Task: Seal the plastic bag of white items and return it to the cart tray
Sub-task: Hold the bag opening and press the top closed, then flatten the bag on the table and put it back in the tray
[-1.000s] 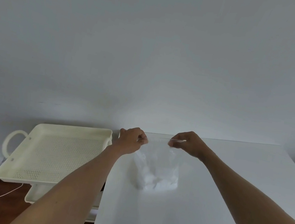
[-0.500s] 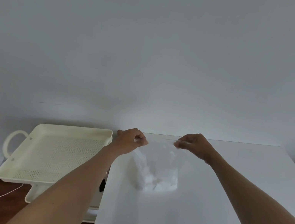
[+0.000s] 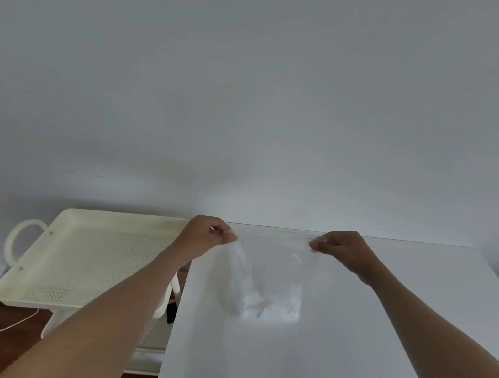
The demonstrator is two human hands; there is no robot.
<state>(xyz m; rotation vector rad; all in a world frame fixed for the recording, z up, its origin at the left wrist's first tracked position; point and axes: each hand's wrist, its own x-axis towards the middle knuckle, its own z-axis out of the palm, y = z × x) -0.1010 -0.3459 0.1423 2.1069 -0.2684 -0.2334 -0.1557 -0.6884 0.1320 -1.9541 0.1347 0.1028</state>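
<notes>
Clear bag (image 3: 269,278) standing on the white table (image 3: 343,369), white items (image 3: 271,309) piled at its bottom. Left hand (image 3: 205,239) pinching the bag's top left corner, fingers curled tight. Right hand (image 3: 343,249) pinching the bag's top right corner the same way. Top edge pulled straight between them. Cream tray (image 3: 32,255) left of the bag, beside the table, nothing seen in it.

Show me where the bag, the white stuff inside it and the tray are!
plastic bag (image 3: 276,259), head view, on its clear upper wall.
white items (image 3: 274,310), head view, on the heap at the bag's bottom.
cart tray (image 3: 91,255), head view, on its perforated floor.
</notes>
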